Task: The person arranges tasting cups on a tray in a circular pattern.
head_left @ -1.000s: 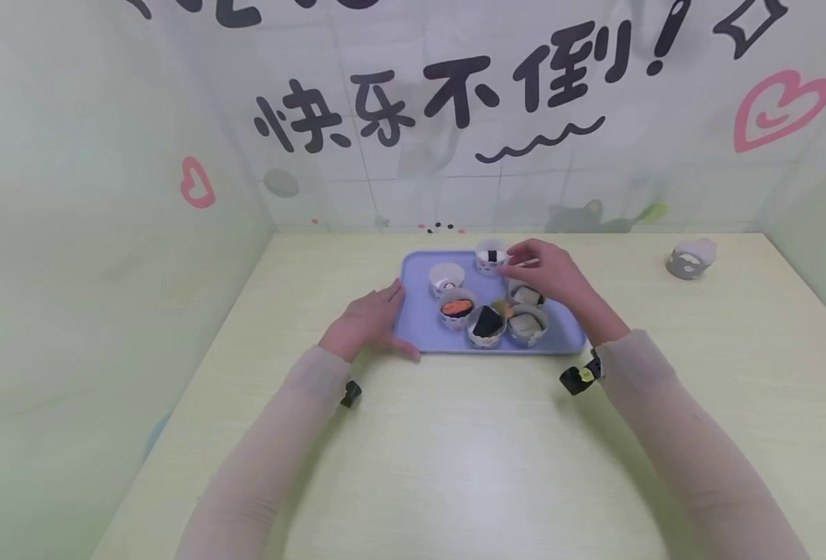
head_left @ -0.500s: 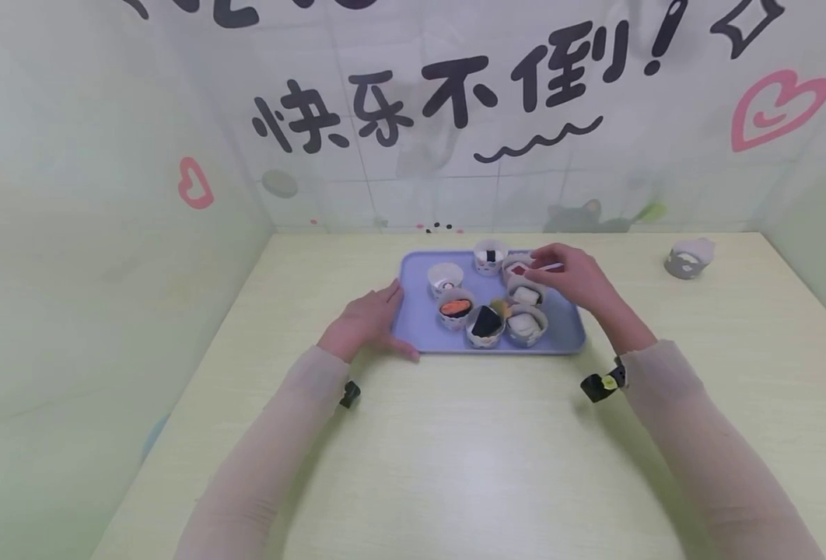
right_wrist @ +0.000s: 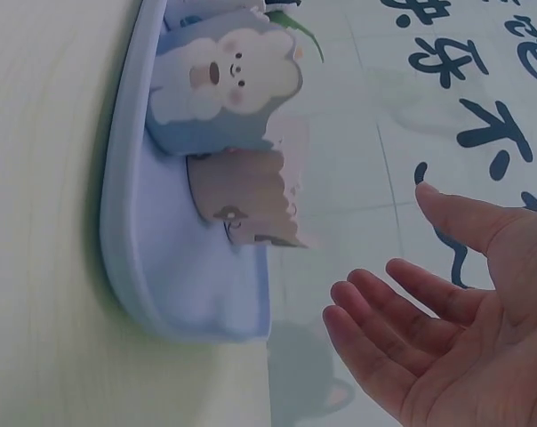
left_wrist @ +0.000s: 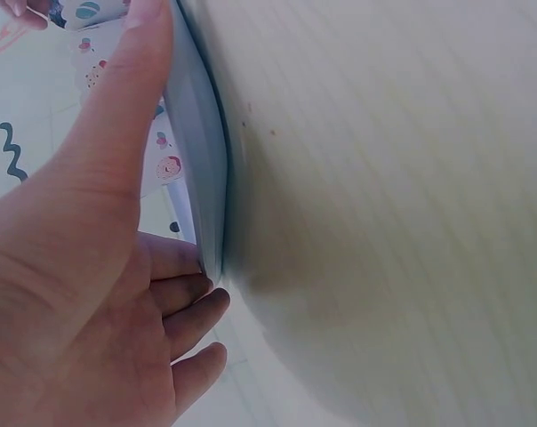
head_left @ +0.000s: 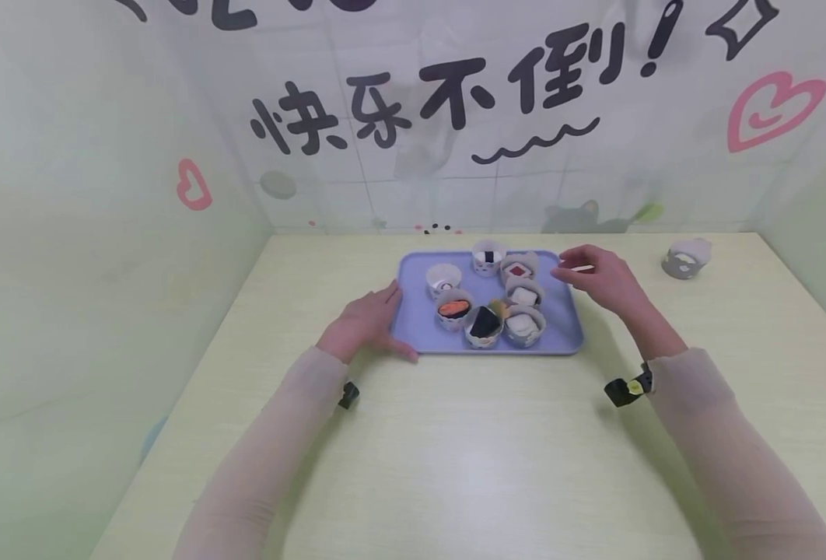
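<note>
A blue-lavender tray (head_left: 560,327) holds several small paper cups with sushi pieces. My left hand (head_left: 364,323) touches its left end; in the left wrist view the thumb (left_wrist: 117,116) lies along the front rim and the other fingers (left_wrist: 197,320) reach the corner, loosely bent. Free of any object, my right hand (head_left: 598,276) hovers by the tray's back right corner, fingers relaxed. Left of it stands the cup with a red-centred roll (head_left: 517,271). Other cups hold a black-wrapped rice triangle (head_left: 484,322), an orange-topped sushi (head_left: 453,309) and white pieces (head_left: 524,296).
A grey cup (head_left: 686,258) with something pale in it stands on the table (head_left: 483,451) at the far right. Behind the table rises a wall (head_left: 427,183) with printed characters, and side panels close off left and right.
My right hand has let go of the cup with the red-centred roll, now standing at the tray's back, and moved off to the right. The left hand stays in place.
</note>
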Tool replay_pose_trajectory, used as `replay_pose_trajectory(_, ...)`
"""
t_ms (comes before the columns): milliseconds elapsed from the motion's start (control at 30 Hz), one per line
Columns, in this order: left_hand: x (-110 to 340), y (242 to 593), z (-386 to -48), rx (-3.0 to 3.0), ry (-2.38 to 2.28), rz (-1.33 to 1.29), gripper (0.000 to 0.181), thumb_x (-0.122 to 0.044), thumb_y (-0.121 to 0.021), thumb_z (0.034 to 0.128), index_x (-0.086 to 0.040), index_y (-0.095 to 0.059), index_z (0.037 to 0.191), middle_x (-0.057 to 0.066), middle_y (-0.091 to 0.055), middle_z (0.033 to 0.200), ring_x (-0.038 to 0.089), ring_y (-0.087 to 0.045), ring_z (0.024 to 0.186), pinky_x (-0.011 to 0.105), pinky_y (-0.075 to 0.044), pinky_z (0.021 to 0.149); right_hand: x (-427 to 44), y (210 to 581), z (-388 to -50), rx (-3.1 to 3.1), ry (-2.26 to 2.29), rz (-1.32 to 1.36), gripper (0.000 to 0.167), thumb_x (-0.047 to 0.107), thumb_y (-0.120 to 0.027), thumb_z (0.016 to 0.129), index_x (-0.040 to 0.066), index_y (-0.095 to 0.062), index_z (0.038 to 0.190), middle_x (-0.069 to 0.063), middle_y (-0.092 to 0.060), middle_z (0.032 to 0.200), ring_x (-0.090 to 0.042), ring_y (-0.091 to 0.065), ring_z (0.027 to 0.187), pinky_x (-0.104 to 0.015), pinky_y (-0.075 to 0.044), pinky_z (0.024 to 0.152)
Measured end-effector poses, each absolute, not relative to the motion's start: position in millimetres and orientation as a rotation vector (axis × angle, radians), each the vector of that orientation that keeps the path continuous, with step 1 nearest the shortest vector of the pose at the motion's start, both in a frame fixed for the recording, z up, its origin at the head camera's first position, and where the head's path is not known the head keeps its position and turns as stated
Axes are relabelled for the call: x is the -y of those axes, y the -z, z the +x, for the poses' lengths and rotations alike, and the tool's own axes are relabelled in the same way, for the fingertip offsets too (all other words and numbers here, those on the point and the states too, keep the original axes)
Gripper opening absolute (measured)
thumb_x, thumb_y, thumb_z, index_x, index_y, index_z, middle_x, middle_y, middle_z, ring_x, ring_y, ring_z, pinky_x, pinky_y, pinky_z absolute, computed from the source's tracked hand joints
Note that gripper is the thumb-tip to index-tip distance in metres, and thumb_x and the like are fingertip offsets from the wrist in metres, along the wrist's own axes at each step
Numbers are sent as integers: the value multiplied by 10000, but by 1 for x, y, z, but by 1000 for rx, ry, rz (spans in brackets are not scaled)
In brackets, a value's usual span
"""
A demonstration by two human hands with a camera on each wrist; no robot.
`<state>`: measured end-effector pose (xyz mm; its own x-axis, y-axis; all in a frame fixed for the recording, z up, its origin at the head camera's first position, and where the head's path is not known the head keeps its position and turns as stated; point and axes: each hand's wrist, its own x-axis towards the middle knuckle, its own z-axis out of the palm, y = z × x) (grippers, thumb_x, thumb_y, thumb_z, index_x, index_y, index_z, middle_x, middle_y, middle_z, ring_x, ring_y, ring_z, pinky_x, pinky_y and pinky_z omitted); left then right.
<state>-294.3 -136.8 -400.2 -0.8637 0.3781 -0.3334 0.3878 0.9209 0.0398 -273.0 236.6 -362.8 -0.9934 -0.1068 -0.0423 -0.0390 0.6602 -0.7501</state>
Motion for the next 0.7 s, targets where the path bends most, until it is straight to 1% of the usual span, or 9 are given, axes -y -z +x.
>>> replay_pose_trajectory(100, 137, 400, -293, -2748, 39, 571, 1375, -780, -734, 663, -30, -65, 1600, 137, -74, 1691, 414, -259, 1507, 496, -306, 1237, -244, 365, -271, -2802, 1249, -113, 611, 399, -602, 989, -41, -486, 1396, -270, -553, 1374, -431, -559, 1274, -482, -530, 1000)
replay_pose_trajectory(133, 137, 400, -293, -2749, 36, 573, 1372, -777, -736, 663, -28, -70, 1600, 139, -78, 1690, 413, -260, 1507, 495, -302, 1239, -246, 366, -271, -2807, 1246, -110, 618, 407, -599, 989, -44, -486, 1395, -274, -556, 1370, -428, -564, 1267, -436, -543, 971)
replay_pose_trajectory(167, 138, 400, -293, -2749, 34, 573, 1373, -778, -737, 661, -30, -70, 1600, 138, -78, 1691, 409, -255, 1510, 492, -295, 1243, -249, 367, -270, -2814, 1244, -103, 620, 413, -597, 989, -44, -488, 1394, -271, -561, 1367, -421, -572, 1257, -366, -556, 933)
replay_pose_trajectory(233, 138, 401, -293, -2749, 30, 576, 1374, -780, -735, 662, -29, -68, 1600, 140, -75, 1691, 406, -250, 1513, 491, -289, 1246, -253, 369, -269, -2821, 1241, -87, 632, 435, -592, 986, -39, -492, 1393, -266, -562, 1370, -408, -586, 1235, -254, -542, 856)
replay_pose_trajectory(333, 139, 401, -293, -2745, 26, 573, 1381, -781, -736, 658, -32, -60, 1601, 138, -66, 1692, 404, -238, 1518, 489, -278, 1251, -259, 371, -267, -2825, 1237, -59, 654, 470, -591, 977, -26, -498, 1393, -251, -560, 1382, -386, -603, 1199, -161, -493, 783)
replay_pose_trajectory(433, 139, 400, -294, -2739, 21, 569, 1384, -775, -742, 657, -30, -56, 1600, 141, -60, 1691, 409, -231, 1519, 490, -273, 1253, -264, 374, -265, -2825, 1231, -44, 664, 483, -592, 972, -21, -498, 1394, -248, -554, 1392, -380, -608, 1179, -144, -488, 771)
replay_pose_trajectory(567, 139, 400, -294, -2733, 27, 563, 1389, -781, -738, 654, -33, -51, 1601, 137, -52, 1692, 405, -223, 1522, 484, -262, 1258, -272, 376, -263, -2837, 1225, -45, 653, 467, -592, 976, -28, -499, 1391, -262, -562, 1378, -408, -610, 1167, -91, -473, 731)
replay_pose_trajectory(700, 138, 401, -295, -2735, 39, 569, 1394, -796, -727, 649, -38, -49, 1602, 132, -49, 1693, 401, -232, 1520, 487, -275, 1252, -280, 378, -262, -2848, 1213, -34, 652, 463, -585, 980, -34, -497, 1393, -284, -564, 1369, -427, -622, 1144, -86, -466, 723)
